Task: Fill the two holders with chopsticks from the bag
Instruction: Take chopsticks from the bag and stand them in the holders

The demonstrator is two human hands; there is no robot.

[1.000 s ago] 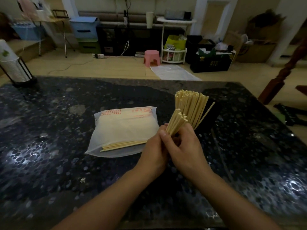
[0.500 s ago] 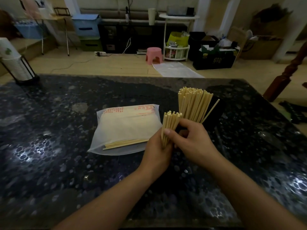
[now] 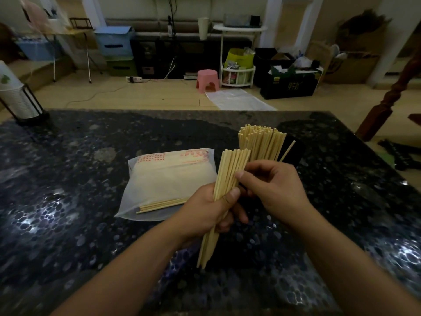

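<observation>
Dark speckled countertop (image 3: 68, 179) | left hand (image 3: 205, 210) fingers curled round loose chopstick bundle (image 3: 227, 179) | right hand (image 3: 273, 185) pinching its tops | bag (image 3: 164, 179) left, holder (image 3: 291, 151) behind | risk: uneven sticks slip, scatter

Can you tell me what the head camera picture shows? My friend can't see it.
A left hand grips a bundle of chopsticks over a dark table, and the right hand touches them. A bag lies to the left, with more chopsticks standing behind.
</observation>
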